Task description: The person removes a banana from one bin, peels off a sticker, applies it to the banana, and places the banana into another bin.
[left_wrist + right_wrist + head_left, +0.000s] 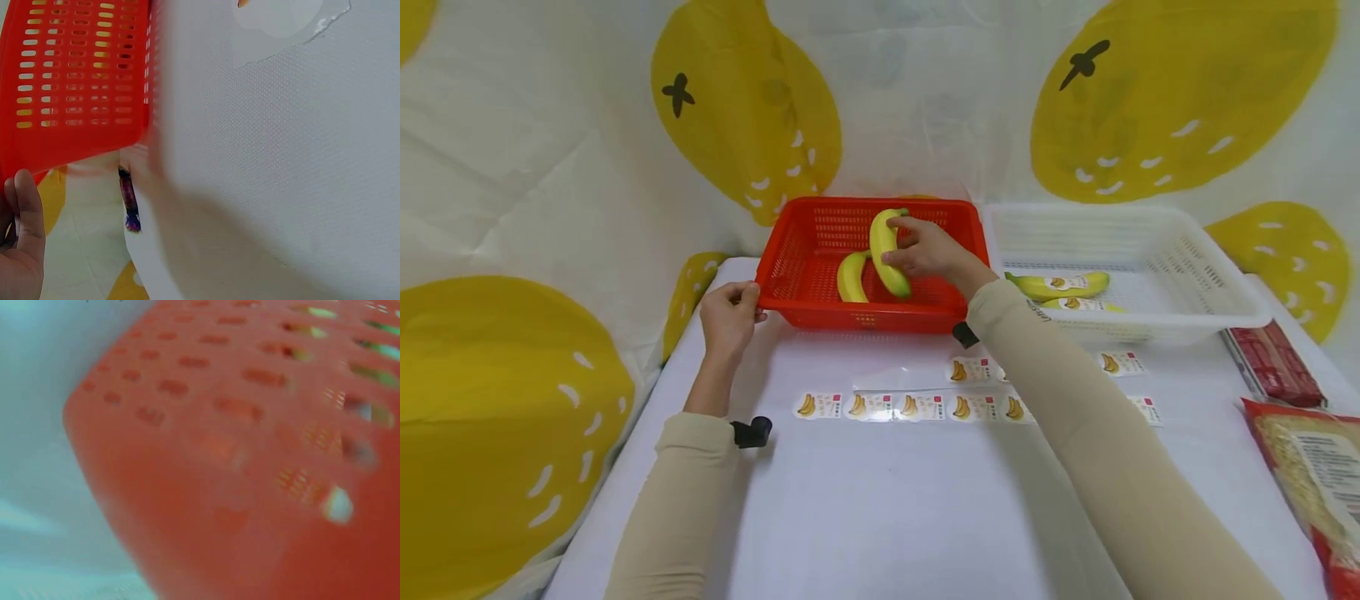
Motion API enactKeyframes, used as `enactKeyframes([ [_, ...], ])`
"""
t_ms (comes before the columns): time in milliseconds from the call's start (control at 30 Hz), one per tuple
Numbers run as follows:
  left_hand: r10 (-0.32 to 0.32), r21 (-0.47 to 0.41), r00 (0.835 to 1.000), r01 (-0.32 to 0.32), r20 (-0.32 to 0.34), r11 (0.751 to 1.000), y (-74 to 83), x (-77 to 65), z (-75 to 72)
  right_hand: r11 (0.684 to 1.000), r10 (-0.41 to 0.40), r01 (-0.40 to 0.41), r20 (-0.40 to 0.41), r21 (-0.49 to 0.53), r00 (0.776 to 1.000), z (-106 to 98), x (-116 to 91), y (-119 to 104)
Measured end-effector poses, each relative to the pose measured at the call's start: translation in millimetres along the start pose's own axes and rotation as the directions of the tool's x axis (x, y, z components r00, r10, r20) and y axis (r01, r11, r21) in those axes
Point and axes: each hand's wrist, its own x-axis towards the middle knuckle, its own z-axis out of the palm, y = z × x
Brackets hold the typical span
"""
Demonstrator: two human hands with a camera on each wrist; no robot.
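A red plastic basket (pixel 820 315) with slotted walls stands at the back of the table. My left hand (pixel 730 321) grips its front left corner by the rim; in the left wrist view the fingers (pixel 28 212) lie against that corner. Inside the basket, my right hand (pixel 925 248) holds a yellow banana (pixel 883 242) between thumb and fingers. Another banana (pixel 851 279) lies beside it on the left, partly behind the front wall. The right wrist view is blurred and filled by the basket's wall (pixel 169 475); neither hand nor banana shows clearly there.
A white basket (pixel 1187 321) on the right holds bananas with labels (pixel 1063 283). Several banana stickers (pixel 870 407) lie in rows on the table. At the right edge are a dark red package (pixel 1273 358) and a bag of grain-like food (pixel 1311 475).
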Motion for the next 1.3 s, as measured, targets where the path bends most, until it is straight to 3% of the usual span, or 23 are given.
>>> enactKeyframes([
  [233,-0.022,0.008,1.0,0.022,0.001,1.0,3.7,-3.7,-1.2,0.994,-0.112,0.111,0.021,0.016,0.994,-20,-28,-14],
  [500,-0.055,0.02,0.998,0.055,0.012,0.998,6.5,-4.9,-1.8,0.985,-0.17,0.17,0.064,-0.007,0.983,-29,-66,-20],
  [967,-0.039,0.006,0.999,0.039,0.0,0.999,7.8,-7.3,-1.2,0.968,-0.245,0.25,0.191,-0.003,0.951,-21,-138,11],
  [1300,-0.039,0.018,0.999,0.039,-0.008,0.999,5.4,-6.1,0.5,0.965,-0.214,0.251,0.323,-0.075,0.922,-4,-169,39],
])
